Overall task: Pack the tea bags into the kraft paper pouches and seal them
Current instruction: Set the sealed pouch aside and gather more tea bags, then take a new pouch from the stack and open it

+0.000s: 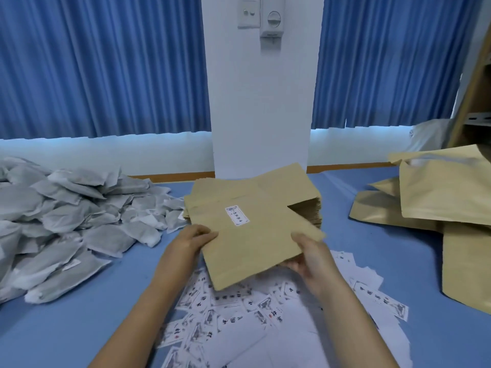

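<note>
Many tea bags (66, 221) lying heaped far L, loose. L hand (195, 239) pinching labelled kraft pouch (252, 243) at its L edge, R hand (310, 254) gripping R edge, holding it over pouch stack (305, 208). Step: pouch pickup; next prob. needs mouth opening, then bags.

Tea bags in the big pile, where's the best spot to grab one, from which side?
Probably pinch the flat white edge of a tea bag on the right fringe of the pile, coming from the right: those lie on top, edges sticking out towards the left hand.
</note>
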The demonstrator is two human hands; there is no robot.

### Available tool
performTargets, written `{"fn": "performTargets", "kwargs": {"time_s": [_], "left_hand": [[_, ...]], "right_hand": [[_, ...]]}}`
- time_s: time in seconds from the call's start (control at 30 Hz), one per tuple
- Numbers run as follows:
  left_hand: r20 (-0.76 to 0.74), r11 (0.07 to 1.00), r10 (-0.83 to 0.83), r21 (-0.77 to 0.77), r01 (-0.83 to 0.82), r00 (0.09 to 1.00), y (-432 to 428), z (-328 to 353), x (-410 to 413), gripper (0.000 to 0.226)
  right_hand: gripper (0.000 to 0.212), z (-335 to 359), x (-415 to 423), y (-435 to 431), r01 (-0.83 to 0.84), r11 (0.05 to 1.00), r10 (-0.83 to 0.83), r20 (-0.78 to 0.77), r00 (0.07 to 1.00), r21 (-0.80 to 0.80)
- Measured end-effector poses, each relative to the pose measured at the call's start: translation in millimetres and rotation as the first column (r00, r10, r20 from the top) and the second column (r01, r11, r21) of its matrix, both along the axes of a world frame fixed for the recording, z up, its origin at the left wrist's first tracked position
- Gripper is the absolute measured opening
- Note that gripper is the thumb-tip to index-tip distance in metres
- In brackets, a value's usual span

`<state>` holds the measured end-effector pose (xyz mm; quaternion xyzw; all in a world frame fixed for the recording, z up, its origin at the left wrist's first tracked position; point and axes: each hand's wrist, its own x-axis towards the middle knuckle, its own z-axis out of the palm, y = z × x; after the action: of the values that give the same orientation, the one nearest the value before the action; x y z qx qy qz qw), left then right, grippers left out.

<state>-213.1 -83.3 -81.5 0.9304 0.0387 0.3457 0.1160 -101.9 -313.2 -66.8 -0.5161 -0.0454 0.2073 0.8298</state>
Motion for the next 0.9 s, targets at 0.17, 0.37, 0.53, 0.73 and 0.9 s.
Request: {"fn": "performTargets", "kwargs": {"time_s": [0.17,0.37,0.53,0.73,0.9], "left_hand": [[0.126,0.996,-0.058,-0.062,0.067,0.990,-22.5,10.5,-24.1,0.034],[-0.132,0.955,-0.266,0.098,0.280,0.955,-66.9,0.4,-18.4,0.029],[0.041,0.962,-0.244,-0.113,0.247,0.969,-65.8,9.1,-23.0,0.008],[0.102,0.936,-0.150,-0.307,0.174,0.983,-67.7,14.0,-23.4,0.004],[0.063,0.801,-0.057,-0.593,0.083,0.996,-70.6,15.9,-24.1,0.014]], "right_hand": [[0.019,-0.8,-21.7,21.6,0.128,0.960,-0.110,0.082,0.991,-0.249],[0.022,-4.8,-33.6,27.8,0.088,0.987,-0.078,0.081,0.994,-0.136],[0.019,-8.4,-38.9,27.2,-0.143,0.988,0.149,0.131,0.980,-0.058],[0.038,-10.9,-46.1,34.0,-0.342,0.940,0.333,0.226,0.915,0.000],[0.043,-12.7,-42.7,34.1,-0.404,0.914,0.386,0.251,0.887,0.022]]}}
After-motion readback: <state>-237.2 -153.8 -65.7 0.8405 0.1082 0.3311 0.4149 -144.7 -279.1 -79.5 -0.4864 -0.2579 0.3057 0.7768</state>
